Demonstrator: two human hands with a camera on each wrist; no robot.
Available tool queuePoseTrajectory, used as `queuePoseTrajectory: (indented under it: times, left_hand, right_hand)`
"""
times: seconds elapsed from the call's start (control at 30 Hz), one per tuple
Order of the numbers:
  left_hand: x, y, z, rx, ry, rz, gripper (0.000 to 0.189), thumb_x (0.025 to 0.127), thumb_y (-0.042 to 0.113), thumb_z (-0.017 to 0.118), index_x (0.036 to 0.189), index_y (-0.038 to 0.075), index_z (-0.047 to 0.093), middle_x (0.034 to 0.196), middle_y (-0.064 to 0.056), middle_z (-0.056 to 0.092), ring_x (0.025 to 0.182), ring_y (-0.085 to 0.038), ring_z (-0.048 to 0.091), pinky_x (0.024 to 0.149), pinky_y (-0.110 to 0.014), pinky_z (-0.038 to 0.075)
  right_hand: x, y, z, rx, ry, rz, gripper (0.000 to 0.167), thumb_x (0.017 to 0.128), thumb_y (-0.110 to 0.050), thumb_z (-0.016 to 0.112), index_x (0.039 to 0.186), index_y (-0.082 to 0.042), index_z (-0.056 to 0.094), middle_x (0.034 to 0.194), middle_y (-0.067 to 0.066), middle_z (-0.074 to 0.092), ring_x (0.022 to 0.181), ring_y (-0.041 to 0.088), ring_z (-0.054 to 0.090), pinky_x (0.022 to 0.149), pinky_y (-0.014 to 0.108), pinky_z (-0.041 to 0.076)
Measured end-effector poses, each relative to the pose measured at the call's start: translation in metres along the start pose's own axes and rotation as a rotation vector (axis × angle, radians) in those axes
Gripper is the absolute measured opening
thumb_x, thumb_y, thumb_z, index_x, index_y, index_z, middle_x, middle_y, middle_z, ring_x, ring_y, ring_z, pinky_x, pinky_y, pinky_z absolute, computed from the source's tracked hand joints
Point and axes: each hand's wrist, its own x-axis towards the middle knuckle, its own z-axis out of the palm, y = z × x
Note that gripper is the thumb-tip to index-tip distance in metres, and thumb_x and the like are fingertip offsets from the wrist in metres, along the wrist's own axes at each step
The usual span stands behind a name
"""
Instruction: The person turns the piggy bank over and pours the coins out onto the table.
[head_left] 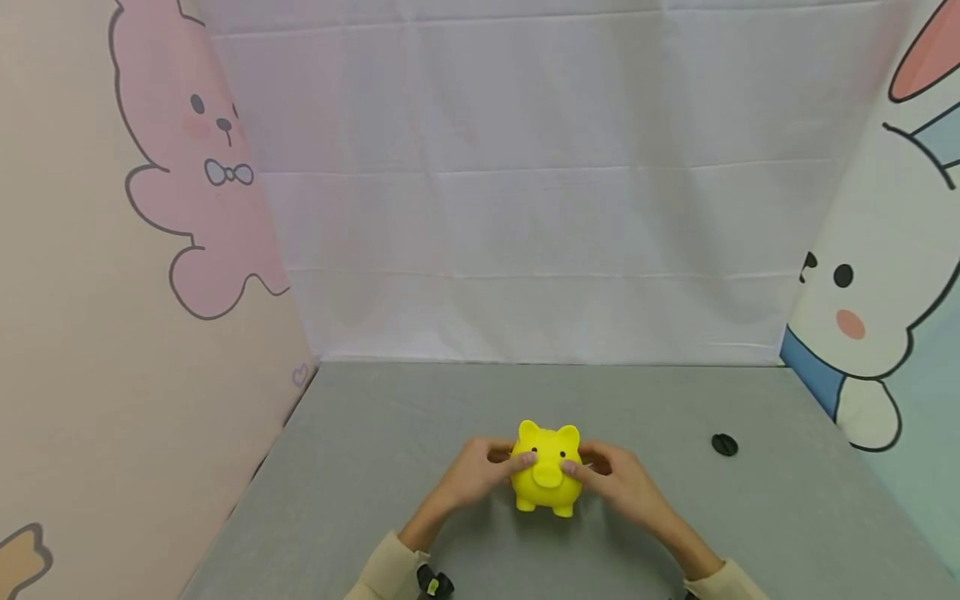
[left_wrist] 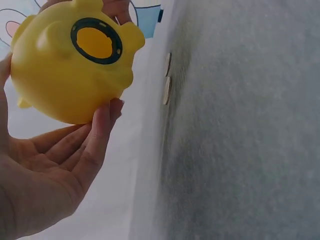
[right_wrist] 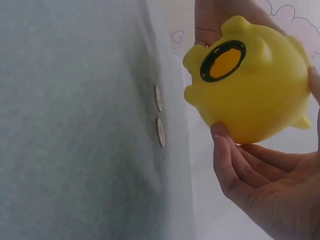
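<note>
Both hands hold a yellow piggy bank (head_left: 546,493) up off the table, its snout toward me in the head view. My left hand (head_left: 474,473) grips one side, thumb on the face and fingers behind. On the other side my right hand (head_left: 621,481) grips it the same way. In the wrist views the underside shows a round opening with a black rim (left_wrist: 113,56), unplugged. Beneath the bank two thin coins (right_wrist: 160,132) lie on the table, hidden in the head view. A black round plug (head_left: 724,445) lies to the right, apart from both hands.
A grey cloth covers the table (head_left: 390,408). A white sheet (head_left: 525,208) hangs along the back edge. Walls with cartoon animals stand close on the left and right.
</note>
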Motion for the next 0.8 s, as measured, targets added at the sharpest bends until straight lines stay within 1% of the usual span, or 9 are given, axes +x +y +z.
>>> queuePoseTrajectory:
  times: [0.13, 0.2, 0.27, 0.4, 0.5, 0.57, 0.63, 0.7, 0.8]
  left_hand:
    - [-0.001, 0.004, 0.002, -0.053, -0.01, -0.083, 0.059, 0.099, 0.063, 0.062, 0.099, 0.008, 0.083, 0.084, -0.004, 0.08, 0.068, -0.03, 0.076, 0.068, -0.046, 0.066]
    - [-0.002, 0.006, 0.002, -0.075, -0.01, -0.122, 0.063, 0.098, 0.066, 0.061, 0.094, 0.007, 0.083, 0.077, -0.005, 0.078, 0.065, -0.032, 0.075, 0.067, -0.049, 0.066]
    - [-0.002, 0.008, 0.003, -0.093, -0.012, -0.143, 0.065, 0.098, 0.066, 0.061, 0.093, 0.005, 0.083, 0.076, -0.006, 0.078, 0.064, -0.033, 0.075, 0.068, -0.051, 0.066]
    - [-0.004, 0.008, 0.001, -0.108, -0.035, -0.123, 0.062, 0.096, 0.064, 0.066, 0.108, 0.006, 0.082, 0.091, -0.007, 0.081, 0.073, -0.027, 0.077, 0.073, -0.049, 0.067]
    - [-0.006, 0.005, -0.003, -0.081, -0.054, -0.07, 0.06, 0.092, 0.06, 0.075, 0.125, 0.01, 0.077, 0.109, -0.005, 0.081, 0.089, -0.017, 0.077, 0.08, -0.039, 0.067]
    - [-0.007, 0.003, -0.005, -0.074, -0.072, -0.027, 0.065, 0.088, 0.052, 0.083, 0.136, 0.011, 0.07, 0.125, -0.005, 0.078, 0.101, -0.015, 0.075, 0.087, -0.034, 0.066]
    - [-0.008, 0.002, -0.006, -0.049, -0.084, 0.014, 0.074, 0.083, 0.045, 0.09, 0.144, 0.012, 0.064, 0.136, -0.006, 0.072, 0.112, -0.017, 0.074, 0.093, -0.031, 0.064]
    - [-0.008, 0.002, -0.006, -0.047, -0.099, 0.048, 0.083, 0.079, 0.037, 0.094, 0.149, 0.012, 0.058, 0.147, -0.008, 0.066, 0.122, -0.023, 0.072, 0.1, -0.032, 0.063]
    - [-0.01, 0.003, -0.005, -0.051, -0.099, 0.086, 0.09, 0.076, 0.031, 0.097, 0.153, 0.013, 0.053, 0.155, -0.01, 0.058, 0.135, -0.03, 0.065, 0.108, -0.034, 0.058]
  right_hand:
    - [0.001, -0.004, -0.002, 0.047, -0.053, 0.044, 0.048, 0.105, -0.047, 0.06, 0.117, -0.002, 0.072, 0.105, 0.008, 0.076, 0.086, 0.018, 0.071, 0.074, 0.036, 0.066]
    - [0.0, -0.005, -0.002, 0.064, -0.068, 0.051, 0.049, 0.107, -0.047, 0.057, 0.113, -0.001, 0.073, 0.099, 0.008, 0.075, 0.081, 0.019, 0.07, 0.073, 0.037, 0.066]
    - [0.0, -0.007, -0.003, 0.069, -0.075, 0.049, 0.049, 0.107, -0.046, 0.056, 0.113, 0.0, 0.073, 0.097, 0.008, 0.074, 0.08, 0.018, 0.07, 0.072, 0.038, 0.066]
    - [-0.001, -0.007, -0.004, 0.058, -0.078, 0.017, 0.048, 0.105, -0.042, 0.062, 0.122, 0.002, 0.07, 0.108, 0.012, 0.076, 0.088, 0.018, 0.07, 0.075, 0.039, 0.066]
    - [-0.002, -0.004, -0.005, 0.039, -0.074, -0.02, 0.05, 0.101, -0.04, 0.07, 0.132, -0.001, 0.066, 0.125, 0.015, 0.073, 0.102, 0.02, 0.071, 0.084, 0.037, 0.065]
    - [-0.003, 0.0, -0.007, 0.049, -0.08, -0.057, 0.057, 0.096, -0.036, 0.077, 0.139, -0.002, 0.061, 0.135, 0.019, 0.069, 0.113, 0.026, 0.071, 0.091, 0.039, 0.065]
    - [-0.004, 0.003, -0.007, 0.055, -0.089, -0.104, 0.066, 0.091, -0.032, 0.083, 0.144, -0.002, 0.057, 0.142, 0.022, 0.064, 0.122, 0.034, 0.068, 0.097, 0.039, 0.063]
    - [-0.005, 0.006, -0.008, 0.067, -0.1, -0.15, 0.077, 0.086, -0.03, 0.089, 0.147, -0.001, 0.052, 0.146, 0.025, 0.06, 0.129, 0.041, 0.064, 0.1, 0.04, 0.063]
    - [-0.006, 0.007, -0.007, 0.031, -0.081, -0.207, 0.085, 0.08, -0.032, 0.093, 0.148, -0.002, 0.051, 0.149, 0.024, 0.057, 0.133, 0.044, 0.06, 0.102, 0.037, 0.062]
